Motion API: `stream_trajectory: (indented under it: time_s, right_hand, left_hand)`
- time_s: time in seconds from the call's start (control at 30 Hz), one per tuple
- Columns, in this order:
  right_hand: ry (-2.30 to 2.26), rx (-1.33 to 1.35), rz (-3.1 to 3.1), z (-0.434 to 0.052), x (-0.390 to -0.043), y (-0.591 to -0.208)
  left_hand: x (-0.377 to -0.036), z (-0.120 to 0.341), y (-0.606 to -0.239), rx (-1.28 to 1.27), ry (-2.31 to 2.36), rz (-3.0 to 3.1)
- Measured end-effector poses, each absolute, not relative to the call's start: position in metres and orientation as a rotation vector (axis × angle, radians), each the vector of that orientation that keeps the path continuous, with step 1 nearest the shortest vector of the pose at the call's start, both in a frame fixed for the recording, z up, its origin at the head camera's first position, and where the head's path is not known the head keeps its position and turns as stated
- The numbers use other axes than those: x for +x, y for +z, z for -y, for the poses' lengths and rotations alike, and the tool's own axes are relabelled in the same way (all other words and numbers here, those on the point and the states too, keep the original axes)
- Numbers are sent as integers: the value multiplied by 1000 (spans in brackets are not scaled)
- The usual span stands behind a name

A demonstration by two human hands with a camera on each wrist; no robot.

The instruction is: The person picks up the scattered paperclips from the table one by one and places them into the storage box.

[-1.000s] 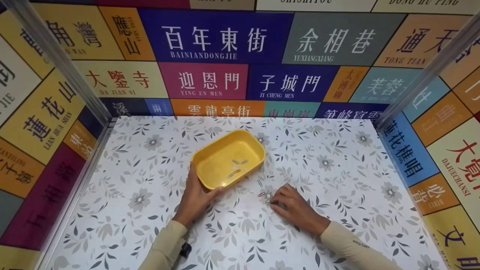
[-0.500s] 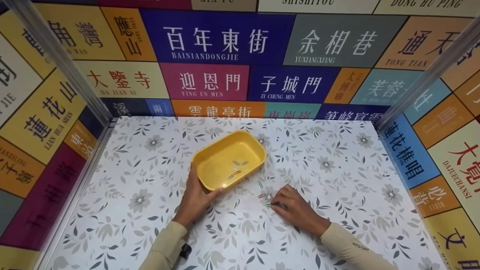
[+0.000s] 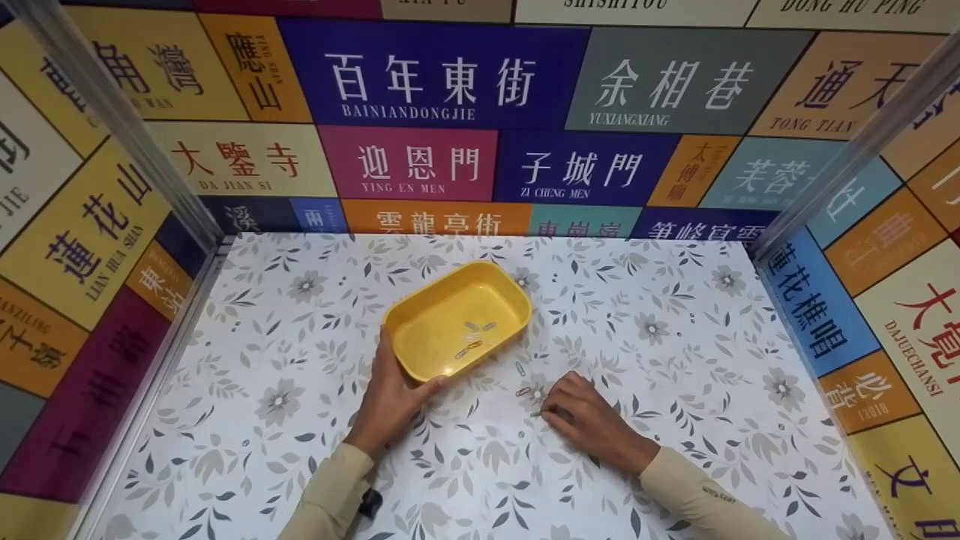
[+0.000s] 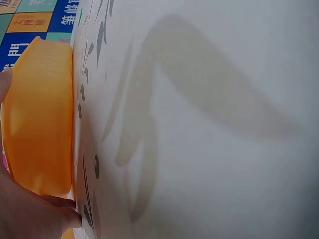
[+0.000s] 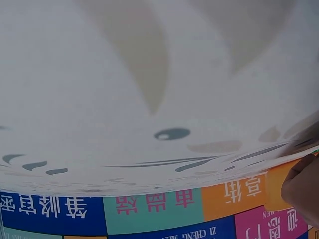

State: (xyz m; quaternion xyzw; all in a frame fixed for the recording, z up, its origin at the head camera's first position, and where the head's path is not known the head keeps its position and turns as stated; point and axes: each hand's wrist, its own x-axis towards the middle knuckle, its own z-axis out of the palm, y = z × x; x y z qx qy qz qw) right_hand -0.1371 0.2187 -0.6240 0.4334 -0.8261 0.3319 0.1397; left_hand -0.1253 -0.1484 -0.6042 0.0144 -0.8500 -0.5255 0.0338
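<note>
A yellow plastic tub stands on the flower-patterned tabletop, turned at a slant. My left hand grips its near left corner, thumb along the near side and fingers on the left wall. Inside lie several paper clips, one of them orange. To the right, my right hand is low over the table with thumb and forefinger together. A bit of a green paper clip shows at its fingertips in the right wrist view. Just left of those fingers lie a red paper clip and a green one a little farther off.
Walls covered with coloured name signs enclose the table at the back and both sides. Metal posts stand at the back corners. The printed flowers and leaves on the tabletop are flat.
The green paper clip that lay at my right fingertips on the table no longer shows there in the head view. The right hand has barely shifted; the left hand and tub stay put.
</note>
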Motion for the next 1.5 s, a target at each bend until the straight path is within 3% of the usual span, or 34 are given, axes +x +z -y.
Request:
stream_trajectory:
  time_s: [1.5]
  right_hand:
    - [1098, 1282, 2397, -198, -154, -584]
  left_hand:
    - [-126, 146, -603, 84, -1618, 2633]
